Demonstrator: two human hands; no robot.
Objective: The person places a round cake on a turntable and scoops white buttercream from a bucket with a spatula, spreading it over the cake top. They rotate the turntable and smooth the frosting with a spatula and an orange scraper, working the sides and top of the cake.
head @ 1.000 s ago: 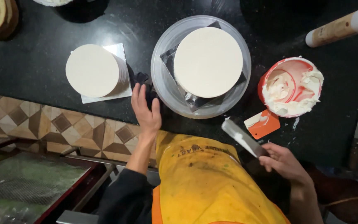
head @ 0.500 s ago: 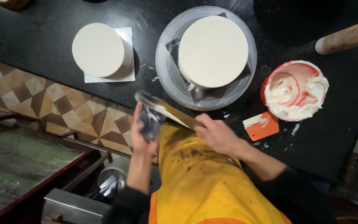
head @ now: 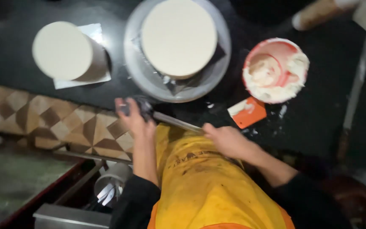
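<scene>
My right hand [head: 227, 140] grips the handle end of a long metal spatula [head: 176, 121], whose blade points left across my yellow apron [head: 208, 191]. At the blade's far end my left hand [head: 134, 118] is closed on a dark cloth [head: 142, 106] wrapped about the tip. Both hands are at the front edge of the black counter [head: 318, 123]. Just beyond them a white frosted round cake [head: 178, 37] sits on a grey turntable [head: 137, 72]. The frame is blurred.
A second white round cake [head: 63, 51] stands on a silver board at the left. To the right are a red bowl of white cream [head: 275, 70], an orange scraper [head: 248, 112] and a rolling pin [head: 318, 12]. A patterned tile front [head: 43, 118] lies below the counter.
The view has moved closer. The spatula now lies lower and flatter across my apron, my right hand has moved right along it, and my left hand stays on the cloth at the blade.
</scene>
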